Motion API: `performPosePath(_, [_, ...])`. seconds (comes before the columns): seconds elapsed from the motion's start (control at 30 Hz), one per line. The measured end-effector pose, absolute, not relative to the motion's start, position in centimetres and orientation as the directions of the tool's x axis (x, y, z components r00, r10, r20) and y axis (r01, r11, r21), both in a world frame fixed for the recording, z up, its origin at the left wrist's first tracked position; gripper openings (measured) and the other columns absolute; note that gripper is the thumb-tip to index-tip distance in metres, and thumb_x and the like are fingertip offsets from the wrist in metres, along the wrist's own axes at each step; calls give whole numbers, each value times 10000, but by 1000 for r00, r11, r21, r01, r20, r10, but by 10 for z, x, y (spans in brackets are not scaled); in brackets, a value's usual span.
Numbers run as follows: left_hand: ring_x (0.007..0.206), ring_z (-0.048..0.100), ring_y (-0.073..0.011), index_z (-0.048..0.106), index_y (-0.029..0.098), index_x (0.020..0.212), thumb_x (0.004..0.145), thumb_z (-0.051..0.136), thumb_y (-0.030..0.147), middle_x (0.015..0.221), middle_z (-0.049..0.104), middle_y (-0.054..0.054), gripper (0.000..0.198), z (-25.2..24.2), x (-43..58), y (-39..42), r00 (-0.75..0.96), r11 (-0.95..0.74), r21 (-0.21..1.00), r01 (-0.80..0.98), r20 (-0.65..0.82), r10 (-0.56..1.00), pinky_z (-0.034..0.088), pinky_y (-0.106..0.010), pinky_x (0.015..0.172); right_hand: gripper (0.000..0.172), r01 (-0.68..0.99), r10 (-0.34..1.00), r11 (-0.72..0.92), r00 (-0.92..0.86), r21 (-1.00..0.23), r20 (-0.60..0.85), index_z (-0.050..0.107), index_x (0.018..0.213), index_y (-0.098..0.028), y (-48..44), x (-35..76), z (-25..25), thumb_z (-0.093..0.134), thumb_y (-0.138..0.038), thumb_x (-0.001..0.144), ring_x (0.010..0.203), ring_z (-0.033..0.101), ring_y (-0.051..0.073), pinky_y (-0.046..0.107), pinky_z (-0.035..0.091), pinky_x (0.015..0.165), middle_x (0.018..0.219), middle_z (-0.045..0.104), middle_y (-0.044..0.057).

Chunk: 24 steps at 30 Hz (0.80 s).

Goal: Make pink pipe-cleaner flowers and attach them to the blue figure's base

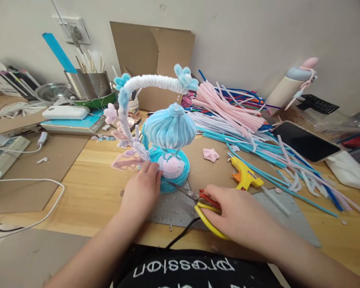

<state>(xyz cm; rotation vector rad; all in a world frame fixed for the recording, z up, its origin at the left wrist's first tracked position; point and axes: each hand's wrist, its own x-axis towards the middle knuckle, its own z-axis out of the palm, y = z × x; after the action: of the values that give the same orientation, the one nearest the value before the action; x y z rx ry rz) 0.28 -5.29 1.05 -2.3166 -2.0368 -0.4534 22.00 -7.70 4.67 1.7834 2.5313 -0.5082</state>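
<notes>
I have the model (170, 126) upright at the frame's centre. My left grip (144, 182) rests on its base (182, 176), seemingly to steady it; whether it pinches anything, I can't tell. My right grip (227, 208) is closed around the scissors (194, 195), tips aimed baseward, probably for control.

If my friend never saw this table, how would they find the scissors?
On the wooden table stands a fluffy craft with a white arch over a blue dome. On its near side, the right hand holds the scissors, blades pointing at the craft's round blue base. The glue gun nearby is yellow too, but only the scissors have metal blades and yellow-and-red handles.
</notes>
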Motion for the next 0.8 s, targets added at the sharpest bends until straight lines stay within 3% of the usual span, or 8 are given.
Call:
performPosePath(0.13, [832,619,-213,552,174,936,950,342,270,950,596,-71,231,8,-1,-52,121,-176,217,960,246,962,483,-305,644,162,940,962,160,-217,-301,-168,557,731,-214,-70,241,49,521,-341,826,570,605,170,249,302,465,672,669,20])
performPosePath(0.3, [1031,577,-265,526,151,1138,910,397,279,1116,569,-117,291,8,-6,-55,136,-208,271,940,262,955,493,-395,830,136,945,960,241,-265,-220,-88,576,839,-208,-63,230,47,530,-336,827,696,651,221,271,350,515,786,692,45])
performPosePath(0.43, [974,590,-278,552,165,1063,870,416,238,1071,578,-111,247,18,0,-54,119,-138,98,986,182,976,507,-367,691,218,966,971,237,-240,-104,-21,575,948,-159,-47,211,45,461,-330,876,736,673,262,305,405,551,875,677,110])
performPosePath(0.57, [860,599,-275,563,156,886,857,392,170,904,595,-99,173,27,11,-50,102,-93,-93,991,99,990,472,-340,598,266,982,987,148,-155,-119,-53,531,1088,-70,-23,202,35,462,-198,866,845,671,254,299,449,609,1033,635,209])
performPosePath(0.7, [869,590,-276,562,155,897,848,382,102,917,602,-99,194,21,9,-46,120,-110,-108,988,93,988,478,-353,624,287,990,979,63,-86,-129,-184,523,1103,-65,-14,200,29,518,-178,840,737,672,238,298,448,577,925,664,180])
performPosePath(0.8, [974,568,-279,572,159,952,857,389,102,980,604,-108,214,9,-2,-44,180,-171,-68,983,175,968,494,-370,732,228,976,977,183,-194,-119,-88,565,1054,-94,-16,198,33,451,-149,865,941,628,286,360,459,730,1020,643,183])
